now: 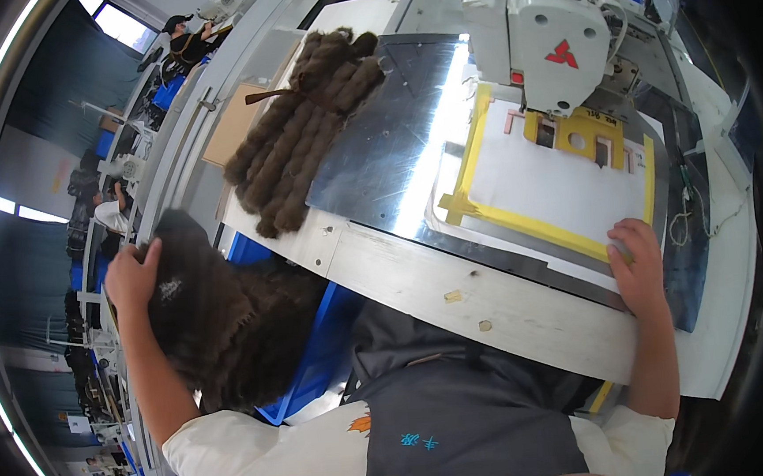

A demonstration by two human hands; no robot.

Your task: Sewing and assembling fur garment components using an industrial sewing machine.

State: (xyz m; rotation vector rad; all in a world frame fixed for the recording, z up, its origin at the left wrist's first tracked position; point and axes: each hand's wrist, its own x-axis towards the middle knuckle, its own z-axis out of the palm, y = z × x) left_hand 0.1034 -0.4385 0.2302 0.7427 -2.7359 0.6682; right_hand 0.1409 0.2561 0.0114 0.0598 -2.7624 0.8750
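Note:
My left hand (134, 273) is closed on the edge of a dark brown fabric piece (183, 252), which bears a small white mark and is smeared by motion. It hangs at the left above a pile of brown furry pieces (260, 335) in a blue bin (320, 353). My right hand (638, 264) lies with fingers apart on the near right corner of a white template (537, 183) edged with yellow tape. Over the template's far part stands the white head of a sewing machine (558, 35), with a yellow clamp plate (576, 140) beneath it.
A tied bundle of brown furry strips (308, 137) lies on the table, left of a shiny metal plate (391, 122). The pale table edge (383, 264) runs between me and the machine. Other people (187, 46) work far off at the left.

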